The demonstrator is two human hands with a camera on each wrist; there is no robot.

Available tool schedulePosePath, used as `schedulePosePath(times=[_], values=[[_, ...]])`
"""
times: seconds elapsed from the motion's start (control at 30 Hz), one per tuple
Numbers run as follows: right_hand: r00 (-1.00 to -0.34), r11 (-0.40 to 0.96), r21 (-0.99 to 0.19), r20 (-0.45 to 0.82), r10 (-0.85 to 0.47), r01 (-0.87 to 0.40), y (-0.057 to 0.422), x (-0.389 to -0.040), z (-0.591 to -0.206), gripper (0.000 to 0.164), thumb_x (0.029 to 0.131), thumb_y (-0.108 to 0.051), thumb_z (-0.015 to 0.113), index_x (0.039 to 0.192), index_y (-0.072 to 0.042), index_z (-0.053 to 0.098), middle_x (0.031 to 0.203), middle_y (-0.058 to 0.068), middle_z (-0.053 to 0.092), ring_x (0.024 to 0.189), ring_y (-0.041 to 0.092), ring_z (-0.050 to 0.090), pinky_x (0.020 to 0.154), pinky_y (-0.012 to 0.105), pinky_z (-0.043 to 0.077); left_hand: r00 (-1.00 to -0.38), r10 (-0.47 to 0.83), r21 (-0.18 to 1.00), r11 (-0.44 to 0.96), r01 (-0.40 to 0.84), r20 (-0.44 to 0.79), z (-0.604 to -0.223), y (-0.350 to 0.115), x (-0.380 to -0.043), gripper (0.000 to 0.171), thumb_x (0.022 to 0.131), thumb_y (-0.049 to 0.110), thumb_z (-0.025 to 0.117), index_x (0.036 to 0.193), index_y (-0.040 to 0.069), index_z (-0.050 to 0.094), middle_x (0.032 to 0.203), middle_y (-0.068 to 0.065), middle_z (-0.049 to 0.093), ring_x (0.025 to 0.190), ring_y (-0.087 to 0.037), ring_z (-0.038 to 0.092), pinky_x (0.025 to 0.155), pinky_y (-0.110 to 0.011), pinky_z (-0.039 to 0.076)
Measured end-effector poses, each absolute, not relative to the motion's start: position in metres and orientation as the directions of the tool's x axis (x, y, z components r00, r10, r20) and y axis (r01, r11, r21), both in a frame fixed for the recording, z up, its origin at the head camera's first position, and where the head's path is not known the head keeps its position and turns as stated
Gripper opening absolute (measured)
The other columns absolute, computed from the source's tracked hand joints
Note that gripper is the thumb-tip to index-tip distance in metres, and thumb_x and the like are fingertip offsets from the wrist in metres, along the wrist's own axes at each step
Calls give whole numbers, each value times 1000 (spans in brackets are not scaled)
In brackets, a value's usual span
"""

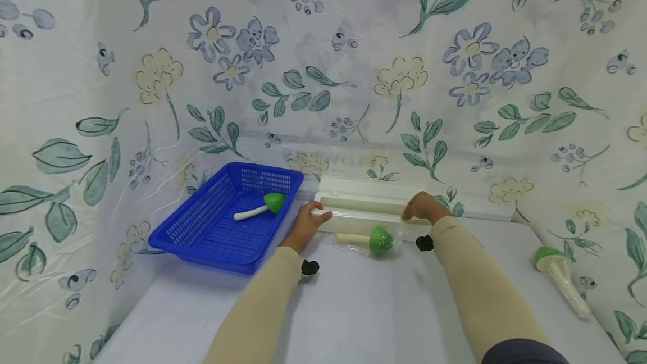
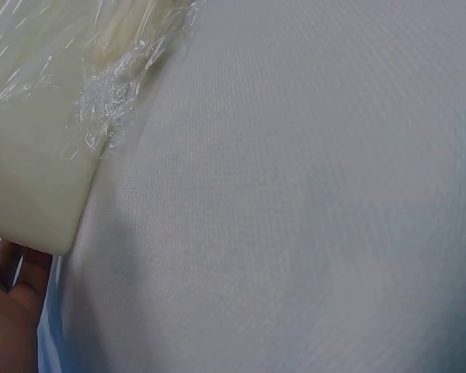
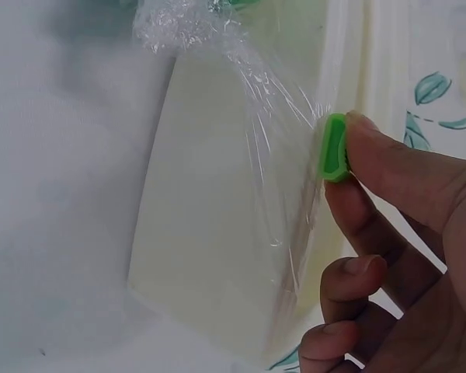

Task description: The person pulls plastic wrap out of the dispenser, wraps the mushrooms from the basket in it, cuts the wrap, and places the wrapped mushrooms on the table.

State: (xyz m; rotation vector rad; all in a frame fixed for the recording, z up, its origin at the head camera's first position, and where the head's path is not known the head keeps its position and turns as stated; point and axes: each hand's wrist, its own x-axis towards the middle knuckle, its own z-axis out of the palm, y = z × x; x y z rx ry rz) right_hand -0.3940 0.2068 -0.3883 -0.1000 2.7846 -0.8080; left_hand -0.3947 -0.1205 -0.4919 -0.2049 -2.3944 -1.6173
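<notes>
A long cream cling film dispenser (image 1: 374,222) lies at the back of the surface, with its lid (image 1: 369,185) raised behind. My left hand (image 1: 305,223) grips its left end, and in the left wrist view the fingers (image 2: 33,272) are at the corner of its cream panel. My right hand (image 3: 408,210) pinches a small green slide cutter (image 3: 335,148) between thumb and forefinger at the dispenser's edge. Clear film (image 3: 256,148) stretches over the front panel. Before the dispenser lies a green-capped, mushroom-shaped object (image 1: 380,240) with a cream stem, film around it.
Left of the dispenser stands a blue perforated basket (image 1: 202,246) with another green-capped, cream-stemmed object (image 1: 273,202) inside. A third such object (image 1: 558,277) lies at the right edge of the white surface (image 1: 364,308). Flower-print cloth (image 1: 354,44) hangs behind.
</notes>
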Motion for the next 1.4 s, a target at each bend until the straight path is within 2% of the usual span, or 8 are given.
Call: schedulePosePath(times=[0.2, 0.43, 0.63, 0.9, 1.1, 1.27, 1.4], values=[[-961, 866, -500, -246, -128, 13, 212, -391, -384, 21, 87, -19, 72, 99, -1, 71, 122, 22, 60, 115, 41, 53, 96, 51, 42, -943, -7, 885, 348, 310, 333, -500, -121, -399, 37, 82, 37, 78, 93, 11, 55, 108, -15, 53, 107, -34, 47, 97, -49, 34], [-962, 874, -485, -247, -118, 17, 221, -391, -384, 19, 87, -21, 73, 95, -3, 72, 112, 18, 64, 110, 39, 56, 94, 51, 44, -959, -23, 894, 369, 255, 283, -495, -118, -398, 27, 86, 21, 76, 95, 6, 54, 113, -18, 53, 112, -36, 46, 100, -51, 32], [-961, 885, -465, -246, -128, 1, 230, -390, -385, 22, 88, -22, 72, 98, -2, 72, 118, 21, 62, 113, 43, 54, 96, 53, 43, -961, -37, 890, 390, 237, 272, -494, -117, -396, 26, 86, 19, 76, 95, 7, 54, 111, -17, 53, 112, -35, 47, 101, -49, 33], [-957, 894, -446, -246, -155, -30, 244, -391, -389, 22, 89, -19, 71, 99, 1, 73, 108, 17, 67, 110, 41, 57, 94, 51, 45, -968, -41, 898, 386, 213, 247, -493, -118, -394, 27, 86, 20, 76, 95, 7, 54, 109, -17, 51, 109, -36, 46, 97, -49, 35], [-958, 888, -460, -254, -135, -3, 249, -389, -387, 20, 87, -18, 73, 95, 1, 72, 102, 16, 68, 109, 41, 57, 93, 52, 45, -965, -24, 890, 394, 232, 262, -493, -118, -396, 28, 86, 21, 76, 96, 6, 55, 108, -16, 52, 107, -34, 47, 95, -48, 36], [-955, 909, -417, -266, -134, -11, 255, -389, -384, 22, 88, -19, 72, 99, 1, 72, 113, 21, 64, 112, 42, 55, 94, 52, 44, -966, -22, 893, 386, 231, 259, -493, -118, -396, 28, 86, 21, 76, 96, 6, 55, 107, -16, 51, 105, -34, 46, 93, -48, 36], [-955, 896, -441, -283, -89, 47, 262, -390, -384, 24, 89, -19, 72, 102, 0, 71, 121, 24, 60, 115, 45, 53, 94, 53, 44, -959, -22, 893, 373, 253, 282, -492, -118, -395, 26, 86, 18, 76, 95, 4, 55, 106, -17, 53, 105, -34, 47, 93, -47, 37]])
